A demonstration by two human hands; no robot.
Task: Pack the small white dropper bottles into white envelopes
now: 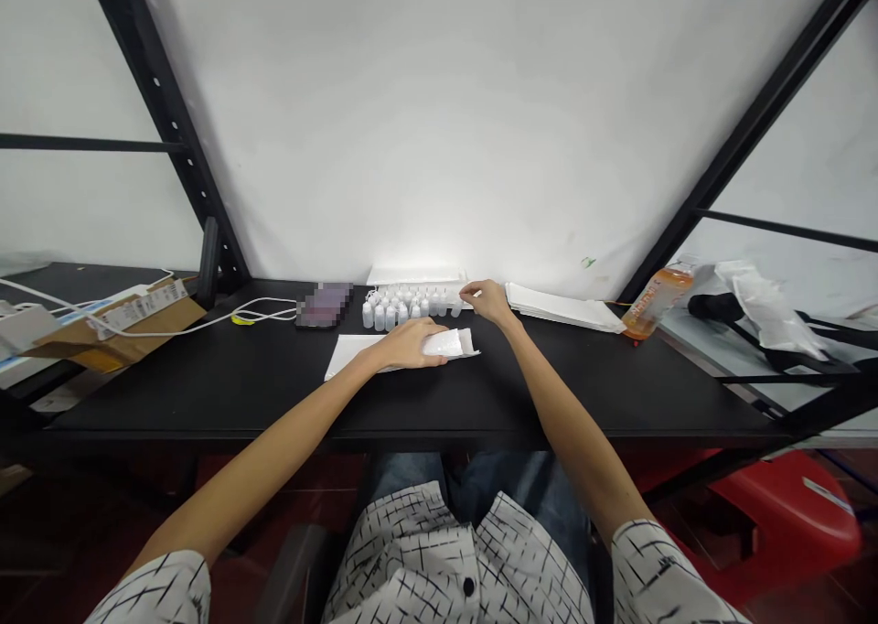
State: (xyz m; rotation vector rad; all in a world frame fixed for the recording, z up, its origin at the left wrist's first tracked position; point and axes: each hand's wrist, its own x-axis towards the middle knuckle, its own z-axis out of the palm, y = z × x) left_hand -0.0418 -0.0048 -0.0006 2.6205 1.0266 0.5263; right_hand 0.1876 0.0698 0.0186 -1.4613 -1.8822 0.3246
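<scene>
Black table (226, 395) by a white wall carries small white bottles (408, 307), too crowded to count. Left hand (404, 344) grips one white paper bag (454, 342), contents hidden. Right hand (488, 300) pinches narrowly at the cluster's edge; whether it holds a bottle is unclear.

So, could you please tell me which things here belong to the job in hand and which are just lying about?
In hand: left hand, white pouch, right hand, small white bottles.
Lying about: phone, orange drink bottle, cardboard box, white cable.
</scene>
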